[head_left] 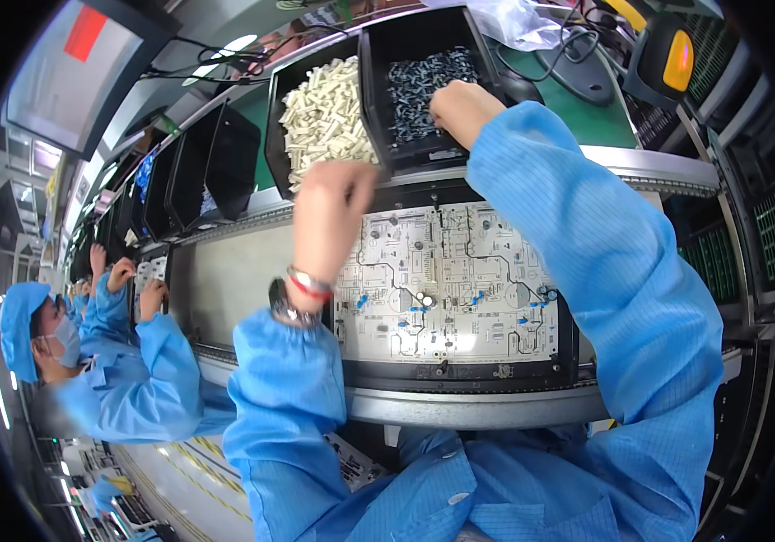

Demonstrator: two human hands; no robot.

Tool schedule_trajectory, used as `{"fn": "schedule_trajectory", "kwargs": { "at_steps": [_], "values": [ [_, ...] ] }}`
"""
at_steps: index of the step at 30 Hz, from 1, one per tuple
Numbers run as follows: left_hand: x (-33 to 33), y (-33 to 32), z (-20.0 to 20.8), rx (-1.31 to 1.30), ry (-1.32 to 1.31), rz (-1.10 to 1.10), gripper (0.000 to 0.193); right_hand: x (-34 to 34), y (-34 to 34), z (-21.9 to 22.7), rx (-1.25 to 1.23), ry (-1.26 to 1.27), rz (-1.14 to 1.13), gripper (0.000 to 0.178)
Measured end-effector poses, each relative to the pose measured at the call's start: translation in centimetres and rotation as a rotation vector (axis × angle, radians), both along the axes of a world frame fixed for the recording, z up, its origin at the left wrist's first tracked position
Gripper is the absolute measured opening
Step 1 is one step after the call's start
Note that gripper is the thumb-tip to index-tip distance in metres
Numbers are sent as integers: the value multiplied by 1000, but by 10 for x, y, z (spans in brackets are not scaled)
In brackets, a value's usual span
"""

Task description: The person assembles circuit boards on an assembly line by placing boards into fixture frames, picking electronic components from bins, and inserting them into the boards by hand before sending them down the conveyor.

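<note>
My left hand [331, 210], slightly blurred, is at the near edge of a black bin [275, 135] heaped with small cream-white connectors [326, 113]. Its fingers are curled in, and whatever they hold is hidden. My right hand [464, 108] reaches over the neighbouring black bin [419, 29], bent fingers down at the small dark electronic parts [433, 70]; its fingertips are partly hidden. Below both hands lies a white circuit board panel [419, 330] in a black frame [496, 372], with a few blue and round components standing on it. My left forearm partly covers the panel's left side.
A metal conveyor rail [478, 406] runs along the near side. More black bins [225, 163] line the far left. A yellow-and-black scanner [672, 59] and cables stand at the upper right. A monitor [76, 72] hangs upper left. A co-worker in blue [135, 388] works at left.
</note>
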State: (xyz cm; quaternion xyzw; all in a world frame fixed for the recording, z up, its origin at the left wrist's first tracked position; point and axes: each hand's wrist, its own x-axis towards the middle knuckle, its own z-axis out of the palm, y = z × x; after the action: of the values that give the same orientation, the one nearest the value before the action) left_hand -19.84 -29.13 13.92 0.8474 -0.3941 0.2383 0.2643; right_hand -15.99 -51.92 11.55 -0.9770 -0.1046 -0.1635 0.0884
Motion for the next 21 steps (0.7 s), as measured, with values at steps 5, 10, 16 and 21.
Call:
{"fn": "schedule_trajectory", "kwargs": {
  "at_steps": [5,10,16,21],
  "values": [
    [65,39,-20,247,-176,223,10,-9,4,4,55,-23,80,13],
    [74,42,-25,268,-94,276,7,-51,5,29,233,-27,155,13],
    [79,56,-25,237,-93,207,4,-136,20,5,-44,29,546,26],
    [85,50,-27,208,-62,138,7,-207,24,-33,-17,203,487,44]
  ]
}}
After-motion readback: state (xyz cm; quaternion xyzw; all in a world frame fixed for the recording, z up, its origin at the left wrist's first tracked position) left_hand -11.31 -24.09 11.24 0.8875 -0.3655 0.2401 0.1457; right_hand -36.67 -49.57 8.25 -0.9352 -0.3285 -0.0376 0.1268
